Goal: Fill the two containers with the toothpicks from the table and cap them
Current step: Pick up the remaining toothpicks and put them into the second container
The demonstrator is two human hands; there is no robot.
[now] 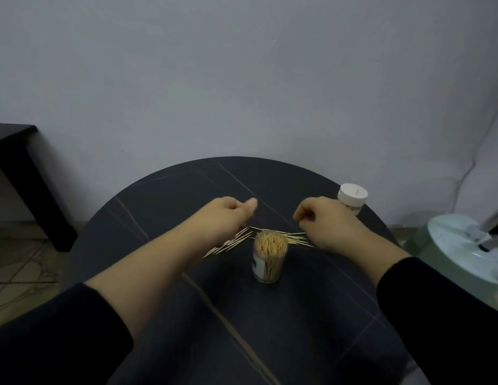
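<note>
Wooden toothpicks (233,242) lie loose on the dark desk (170,195) in two fans just behind the uncapped container (270,257), which stands upright near the middle and looks nearly full. The left fan slants from near-left up toward the container's rim. The right fan (296,238) runs almost straight across, with its tips toward my right wrist.

Both hands sit past the sticks, on the far side. The left hand (228,215) is curled with the thumb poking out, and its wrist hangs over the slanted fan. The right hand (323,218) has its fingers bent down and bunched. I cannot tell whether either one holds any sticks (both are blurred, and the palms face away).

I judge that the next pick means drawing a hand back toward me, not reaching on. The left hand is nearer the bigger fan and would pinch across its slant. The capped container (352,196) stands at the far right edge, just behind the right hand.
</note>
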